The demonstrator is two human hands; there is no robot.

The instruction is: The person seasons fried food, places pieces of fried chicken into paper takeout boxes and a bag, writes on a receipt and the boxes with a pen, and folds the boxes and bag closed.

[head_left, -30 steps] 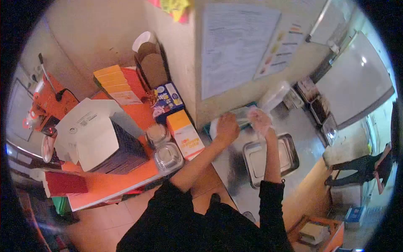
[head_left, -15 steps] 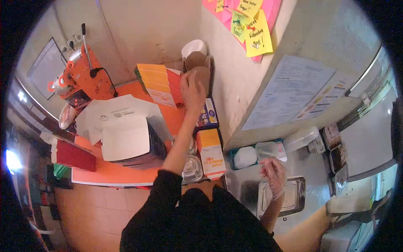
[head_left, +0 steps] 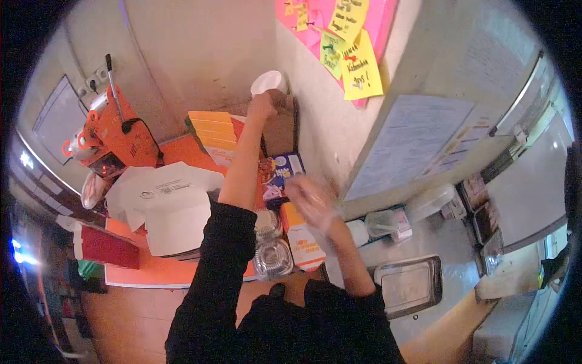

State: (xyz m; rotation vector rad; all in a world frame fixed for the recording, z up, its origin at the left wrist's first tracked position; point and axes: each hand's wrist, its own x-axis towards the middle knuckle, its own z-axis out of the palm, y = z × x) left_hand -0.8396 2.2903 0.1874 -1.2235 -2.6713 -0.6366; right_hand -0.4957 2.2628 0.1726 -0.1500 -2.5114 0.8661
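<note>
My left hand (head_left: 263, 109) is bare and reaches to the top of the brown cardboard stack (head_left: 280, 134) against the wall. Its fingers look curled in at the upper edge of the brown card; what they hold is hidden. Just beyond them is a white bowl (head_left: 268, 82). My right hand (head_left: 311, 204), in a clear plastic glove, is blurred by motion above an orange-and-white carton (head_left: 301, 239). Beside it lies a dark blue printed box (head_left: 287, 170). I cannot make out whether the gloved fingers hold anything.
An orange sealing machine (head_left: 126, 141) stands at the back left. White folded boxes (head_left: 174, 227) and a red carton (head_left: 108, 244) sit on the orange table. Clear lidded containers (head_left: 273, 258) line its edge. A metal tray (head_left: 409, 284) rests on the steel counter at right.
My right hand has swung left from above the metal tray to near the blue box. My left hand has shifted toward the top of the brown stack. The view has tilted slightly.
</note>
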